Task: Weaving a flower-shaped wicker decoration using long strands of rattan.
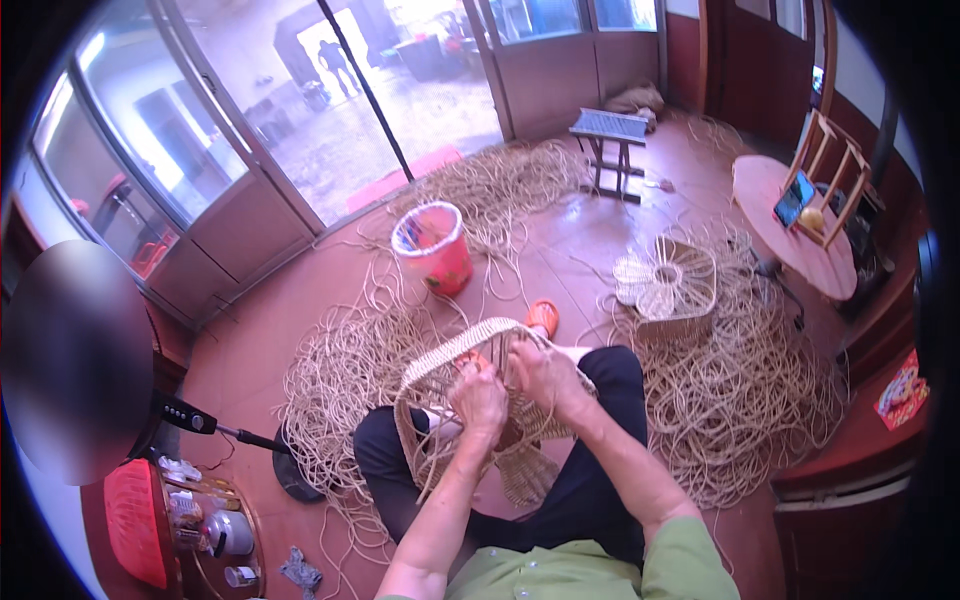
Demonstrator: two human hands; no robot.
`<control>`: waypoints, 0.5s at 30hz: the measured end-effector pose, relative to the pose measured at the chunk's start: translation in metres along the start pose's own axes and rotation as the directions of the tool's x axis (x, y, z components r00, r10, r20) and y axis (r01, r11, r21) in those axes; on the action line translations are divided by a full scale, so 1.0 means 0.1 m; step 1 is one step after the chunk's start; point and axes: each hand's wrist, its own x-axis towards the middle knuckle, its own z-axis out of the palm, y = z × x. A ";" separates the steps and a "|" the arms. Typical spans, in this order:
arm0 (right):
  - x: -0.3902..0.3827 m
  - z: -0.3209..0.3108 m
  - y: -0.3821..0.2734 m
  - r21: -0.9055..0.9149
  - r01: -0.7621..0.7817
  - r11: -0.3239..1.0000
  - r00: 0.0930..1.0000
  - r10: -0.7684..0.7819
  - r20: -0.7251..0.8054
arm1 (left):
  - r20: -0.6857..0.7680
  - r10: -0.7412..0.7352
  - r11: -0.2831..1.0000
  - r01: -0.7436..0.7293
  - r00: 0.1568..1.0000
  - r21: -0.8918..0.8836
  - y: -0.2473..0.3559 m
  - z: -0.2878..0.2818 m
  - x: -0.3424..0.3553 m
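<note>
A woven cord basket [412, 372] with a thick braided rim rests across my lap between my knees. Its side facing me has open frame, and a filled petal-shaped panel [528, 476] shows low on it. My left hand [478, 402] is inside the rim, fingers pinched together beside the thin frame bars; whatever they pinch is too small to make out. Close to its right, my right hand [545, 375] has its fingers bent and closed at the basket's far rim, what they grip being hidden. Loose tan cord [350, 385] lies heaped left of my legs.
Ahead stands a red bucket [445, 262] with a white-lined rim. Another cord pile [735, 400] spreads at right beneath a finished-looking flower-patterned basket [672, 285]. Beyond are a small folding stool [610, 130] and a round pink table [800, 225]. A fan [190, 412] stands left.
</note>
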 end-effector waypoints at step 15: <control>-0.63 0.14 -0.08 0.959 -0.274 -0.073 0.902 0.327 0.282 | 0.187 0.147 0.966 -0.101 0.971 -0.238 -0.07 -0.23 -0.18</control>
